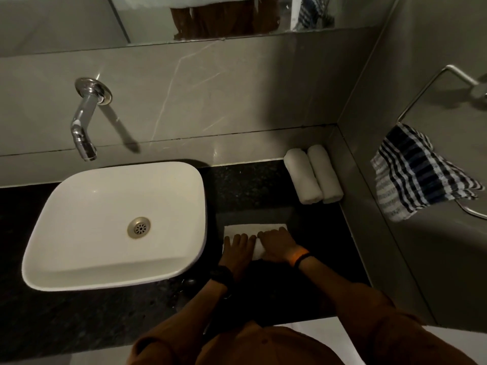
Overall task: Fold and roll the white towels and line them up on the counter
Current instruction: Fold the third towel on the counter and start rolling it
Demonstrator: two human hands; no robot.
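Head view: third towel mid-roll, two already parked

Head view shows our fingers (243, 237) spread flat, pressing down on the white towel (254, 229), not gripping it. Left hand (238, 250) and right hand (276, 246) sit side by side, touching at the middle, so pressure is even across the roll's width. We judge that's to keep the roll tight and straight. The rolled part sits under our palms; the flat remainder lies ahead of the fingers on the dark desk (250, 185), just right of the sink (116, 225).

Two rolled towels (313, 177) lie touching each other in the back right corner against the wall, well apart from the hands. This roll likely goes next to them, on the left.

Checked cloth (419, 177) hangs on the wall ring; not ours.
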